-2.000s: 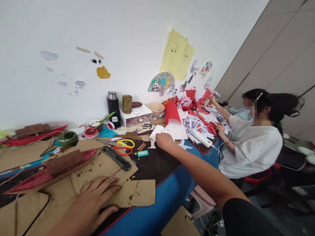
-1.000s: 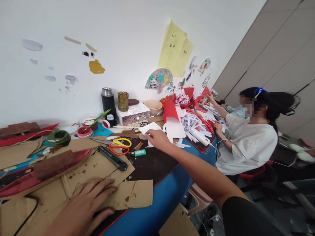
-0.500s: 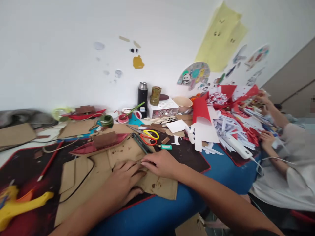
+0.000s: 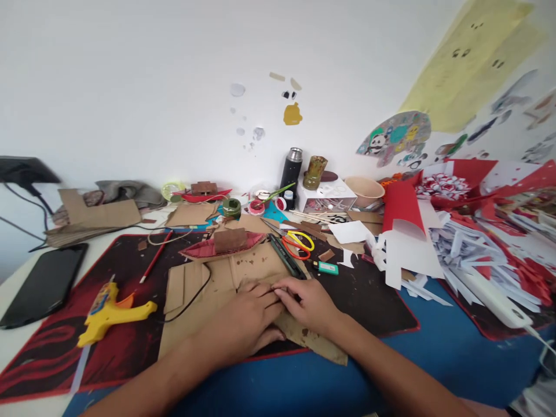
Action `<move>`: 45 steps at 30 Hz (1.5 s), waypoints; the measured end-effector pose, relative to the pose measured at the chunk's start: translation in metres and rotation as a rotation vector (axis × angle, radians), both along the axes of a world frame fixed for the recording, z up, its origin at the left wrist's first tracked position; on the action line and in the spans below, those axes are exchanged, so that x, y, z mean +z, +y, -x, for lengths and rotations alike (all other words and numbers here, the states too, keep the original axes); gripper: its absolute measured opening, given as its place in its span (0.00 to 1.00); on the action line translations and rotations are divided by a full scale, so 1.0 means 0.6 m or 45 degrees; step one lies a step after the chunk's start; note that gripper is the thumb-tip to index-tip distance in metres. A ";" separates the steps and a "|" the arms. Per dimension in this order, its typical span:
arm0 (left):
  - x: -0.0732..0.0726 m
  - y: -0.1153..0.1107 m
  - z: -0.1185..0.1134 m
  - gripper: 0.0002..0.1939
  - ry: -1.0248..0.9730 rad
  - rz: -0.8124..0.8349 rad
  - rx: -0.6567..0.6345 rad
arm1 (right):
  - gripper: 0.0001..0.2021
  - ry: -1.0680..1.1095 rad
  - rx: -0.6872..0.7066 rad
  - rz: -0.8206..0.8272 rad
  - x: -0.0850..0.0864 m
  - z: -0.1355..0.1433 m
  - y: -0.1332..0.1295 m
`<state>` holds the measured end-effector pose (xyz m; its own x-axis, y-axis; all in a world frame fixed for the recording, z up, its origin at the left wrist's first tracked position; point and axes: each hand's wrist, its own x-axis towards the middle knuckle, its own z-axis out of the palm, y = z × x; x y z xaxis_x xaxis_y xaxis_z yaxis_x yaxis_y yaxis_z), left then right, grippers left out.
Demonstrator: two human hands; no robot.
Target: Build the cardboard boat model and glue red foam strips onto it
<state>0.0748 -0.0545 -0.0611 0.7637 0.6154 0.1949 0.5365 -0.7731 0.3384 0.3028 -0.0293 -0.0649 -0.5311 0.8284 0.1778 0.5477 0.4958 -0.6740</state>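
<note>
My left hand (image 4: 256,315) lies with its fingers flat on a sheet of brown cardboard (image 4: 252,263) at the table's front edge. Right beside it, my right hand (image 4: 306,304) is closed in a pinch over the same sheet, its fingertips close to the left fingers. Whatever sits between them is too small or too hidden to make out. Dark brown spots mark the cardboard. Behind the hands, a small red and brown model boat (image 4: 223,243) rests at the sheet's far edge. A dark green slim tool (image 4: 284,255) and yellow-orange scissors (image 4: 299,243) lie nearby.
At left are a yellow glue gun (image 4: 115,313), a red pencil (image 4: 156,256) and a black phone (image 4: 46,284). A black flask (image 4: 292,174) stands by the wall. White paper strips (image 4: 464,243) and red paper (image 4: 402,208) pile up at right. A cord crosses the cardboard.
The view has swung left, bringing the phone into sight and leaving the other person mostly out of frame. Both hands stay at nearly the same spot on the cardboard.
</note>
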 end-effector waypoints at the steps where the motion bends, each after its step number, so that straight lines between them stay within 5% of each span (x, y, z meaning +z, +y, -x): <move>1: 0.005 0.001 0.002 0.19 -0.011 0.014 -0.006 | 0.13 0.010 -0.012 -0.002 -0.004 -0.003 -0.002; 11: 0.064 -0.017 0.018 0.18 0.095 -0.063 0.019 | 0.12 0.089 -0.053 -0.094 0.003 -0.017 0.010; 17: 0.035 -0.038 0.034 0.14 0.081 0.064 0.030 | 0.13 0.073 0.010 -0.086 -0.003 -0.011 0.008; 25: 0.024 -0.045 0.021 0.18 0.047 0.087 -0.074 | 0.13 0.229 -0.275 -0.102 0.017 -0.057 0.004; 32: 0.009 -0.022 -0.026 0.32 0.204 -0.085 -0.030 | 0.12 0.284 -0.349 -0.076 0.018 -0.084 -0.003; 39: -0.005 -0.012 -0.024 0.16 0.255 -0.170 -0.050 | 0.13 0.395 -0.479 -0.001 0.032 -0.073 -0.008; 45: -0.022 -0.015 0.008 0.18 0.232 -0.642 -0.223 | 0.16 0.665 -0.575 0.088 0.048 -0.088 0.005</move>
